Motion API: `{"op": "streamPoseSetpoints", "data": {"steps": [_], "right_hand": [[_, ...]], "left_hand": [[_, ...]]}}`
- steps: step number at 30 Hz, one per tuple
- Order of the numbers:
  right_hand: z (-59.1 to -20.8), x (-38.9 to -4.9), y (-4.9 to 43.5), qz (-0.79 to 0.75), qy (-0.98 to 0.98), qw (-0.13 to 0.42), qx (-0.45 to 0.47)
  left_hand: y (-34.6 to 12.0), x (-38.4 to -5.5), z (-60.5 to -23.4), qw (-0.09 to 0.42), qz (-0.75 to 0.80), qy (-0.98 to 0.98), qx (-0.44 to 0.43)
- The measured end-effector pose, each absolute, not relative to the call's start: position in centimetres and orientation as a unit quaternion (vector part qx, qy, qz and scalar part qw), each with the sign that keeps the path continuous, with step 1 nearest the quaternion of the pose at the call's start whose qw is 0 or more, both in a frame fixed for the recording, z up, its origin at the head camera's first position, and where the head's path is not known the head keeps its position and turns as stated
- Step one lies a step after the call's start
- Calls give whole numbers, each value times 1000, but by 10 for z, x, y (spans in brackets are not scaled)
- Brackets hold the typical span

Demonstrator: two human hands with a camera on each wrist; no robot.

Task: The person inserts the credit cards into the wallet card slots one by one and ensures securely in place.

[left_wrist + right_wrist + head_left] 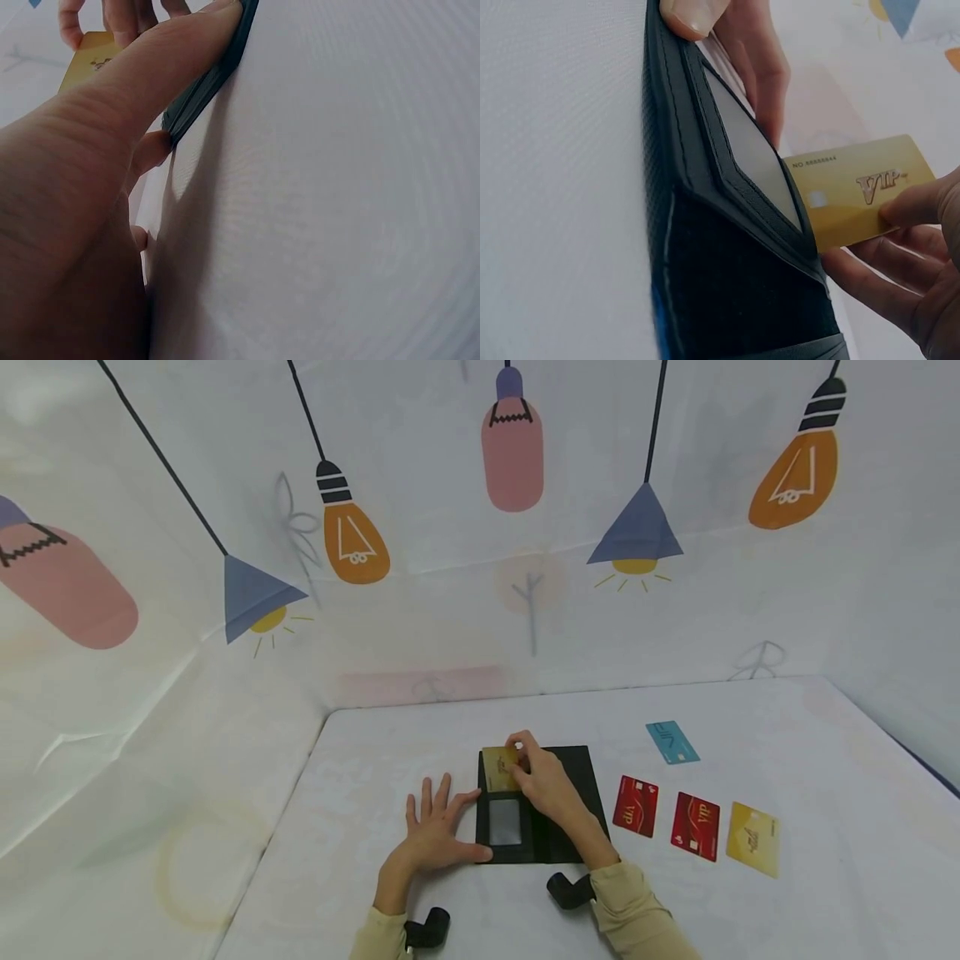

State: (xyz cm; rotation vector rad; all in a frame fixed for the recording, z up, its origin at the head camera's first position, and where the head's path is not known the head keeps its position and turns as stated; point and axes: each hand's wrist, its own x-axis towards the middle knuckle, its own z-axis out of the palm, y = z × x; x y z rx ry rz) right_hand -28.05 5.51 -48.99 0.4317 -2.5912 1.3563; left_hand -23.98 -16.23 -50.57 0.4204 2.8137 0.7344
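An open black wallet lies on the white table, with a clear window in its left half. At the top of that half, my right hand pinches a gold VIP card between thumb and fingers. In the right wrist view the card's edge meets the top of the window section; how deep it sits is hidden. My left hand has its fingers spread, its thumb pressing the wallet's lower left corner and its index finger touching the left edge.
Right of the wallet lie a blue card, two red VIP cards and another gold card. Black devices are strapped at both wrists. A white printed sheet stands behind the table.
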Motion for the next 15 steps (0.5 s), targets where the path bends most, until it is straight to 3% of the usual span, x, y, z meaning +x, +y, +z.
{"op": "streamPoseSetpoints", "data": {"steps": [15], "right_hand": [[-491, -288, 55, 466, -870, 80, 139]], "left_hand": [[-163, -240, -504, 102, 249, 952, 144]]}}
